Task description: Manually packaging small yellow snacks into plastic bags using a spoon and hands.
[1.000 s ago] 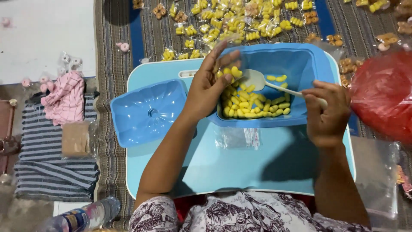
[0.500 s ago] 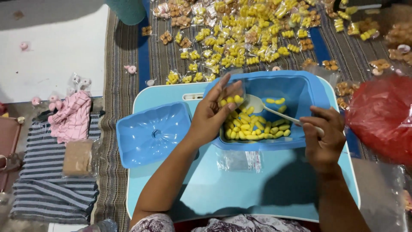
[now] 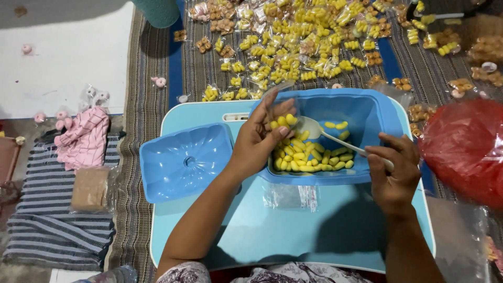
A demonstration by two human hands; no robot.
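Snacks (image 3: 306, 157) judged light, brittle; clear bag (image 3: 280, 107) pinched at mouth by left hand (image 3: 259, 141), white spoon (image 3: 335, 139) clenched in right hand (image 3: 393, 175) fingers

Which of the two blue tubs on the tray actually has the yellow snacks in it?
The larger blue tub on the right, under both hands, holds the yellow snacks. The smaller ribbed tub left of it holds none.

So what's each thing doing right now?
Left hand: holding a small clear bag with yellow snacks.
Right hand: gripping the spoon handle.
Spoon: bowl at the bag's mouth.
Blue tub: open, part filled with yellow snacks.
Blue lid: off, lying upside down beside the tub.
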